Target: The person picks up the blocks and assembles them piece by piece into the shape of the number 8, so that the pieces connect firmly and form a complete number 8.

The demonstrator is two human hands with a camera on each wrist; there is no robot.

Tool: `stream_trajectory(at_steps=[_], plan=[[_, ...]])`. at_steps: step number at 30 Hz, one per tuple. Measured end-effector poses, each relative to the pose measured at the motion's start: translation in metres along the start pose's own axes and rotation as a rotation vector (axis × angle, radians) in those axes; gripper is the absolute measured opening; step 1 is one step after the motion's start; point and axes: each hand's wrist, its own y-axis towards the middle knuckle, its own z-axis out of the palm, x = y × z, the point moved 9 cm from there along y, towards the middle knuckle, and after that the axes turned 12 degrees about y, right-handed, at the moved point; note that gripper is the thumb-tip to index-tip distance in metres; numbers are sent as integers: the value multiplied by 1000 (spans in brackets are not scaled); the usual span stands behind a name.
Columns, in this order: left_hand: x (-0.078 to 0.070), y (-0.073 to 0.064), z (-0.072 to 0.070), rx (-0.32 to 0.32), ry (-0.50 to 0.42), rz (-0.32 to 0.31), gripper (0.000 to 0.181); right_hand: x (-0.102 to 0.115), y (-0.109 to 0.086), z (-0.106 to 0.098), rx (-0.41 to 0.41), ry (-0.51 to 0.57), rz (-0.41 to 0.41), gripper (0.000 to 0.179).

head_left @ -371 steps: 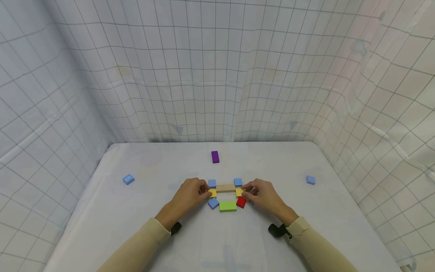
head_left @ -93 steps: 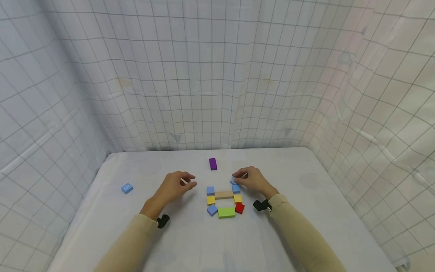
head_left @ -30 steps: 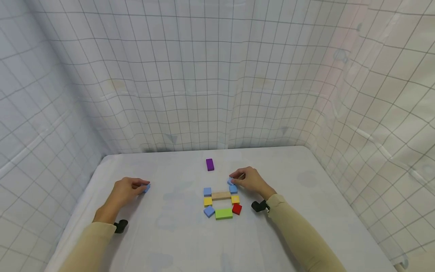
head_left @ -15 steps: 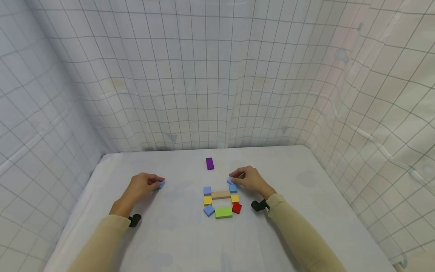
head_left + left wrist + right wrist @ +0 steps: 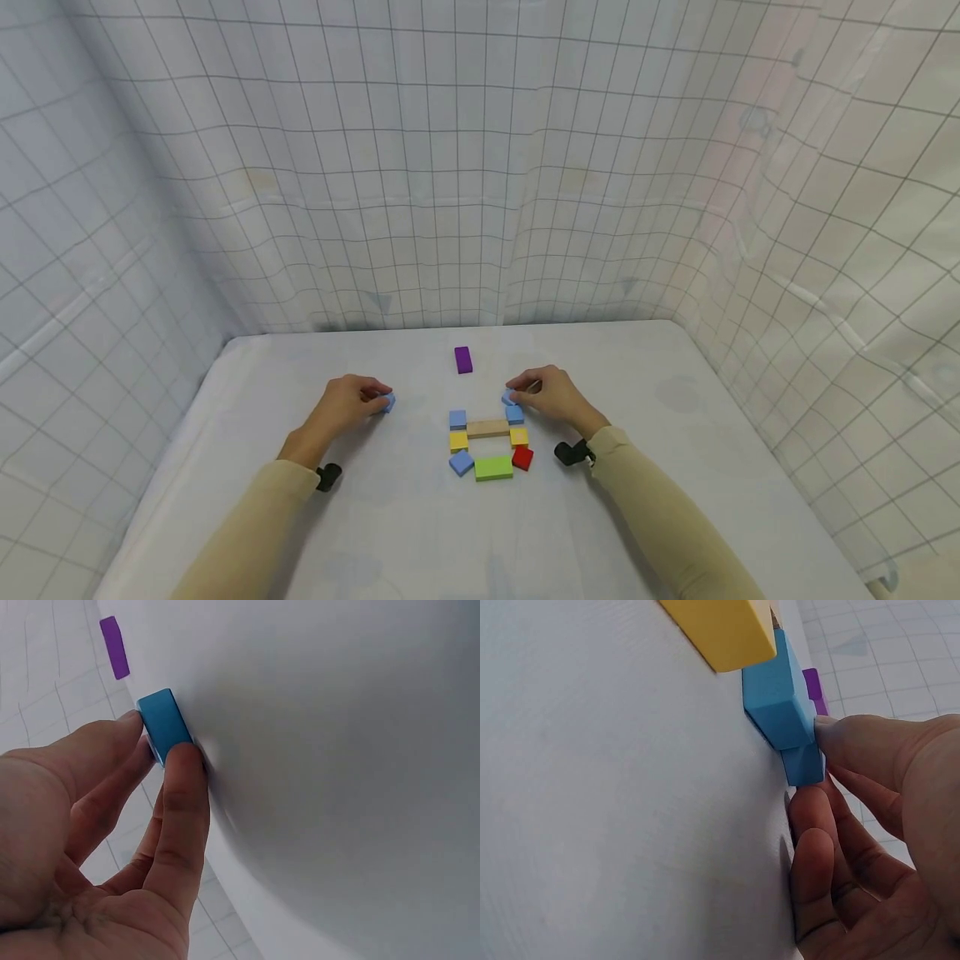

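In the head view my left hand point(image 5: 345, 406) pinches a small blue block point(image 5: 388, 402) left of the block layout. The left wrist view shows that block point(image 5: 165, 724) between thumb and fingertips, close over the white cloth. My right hand point(image 5: 553, 396) pinches another blue block point(image 5: 508, 397) at the far end of the layout's right column. It sits right behind a standing blue block point(image 5: 514, 415), which partly hides it in the right wrist view. Nearer come a yellow block point(image 5: 519, 437) and a tilted red block point(image 5: 522, 459).
The left column holds a blue block point(image 5: 457, 419), a yellow block point(image 5: 458, 442) and a turned blue block point(image 5: 461, 463). A wooden plank point(image 5: 487, 428) spans between columns; a green block point(image 5: 493, 469) lies in front. Farther back lies a purple block point(image 5: 463, 360). Gridded curtains point(image 5: 472, 167) enclose the table.
My left hand took the blue block from the table's left side and carries it rightward. My right hand earlier brought the far-right blue block to the layout and stays there.
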Motion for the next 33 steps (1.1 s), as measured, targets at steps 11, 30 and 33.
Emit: stream_trajectory(at_steps=[11,30,33], plan=[[-29,16,21,51,16,-69,23,0,1,0,3,0,-12,20],[-73,40,50,46,10,-38,22,-2,0,0,-7,-2,-1,21],[-77,42,53,45,-9,-28,21,-2,-1,0,-9,1,3,21]])
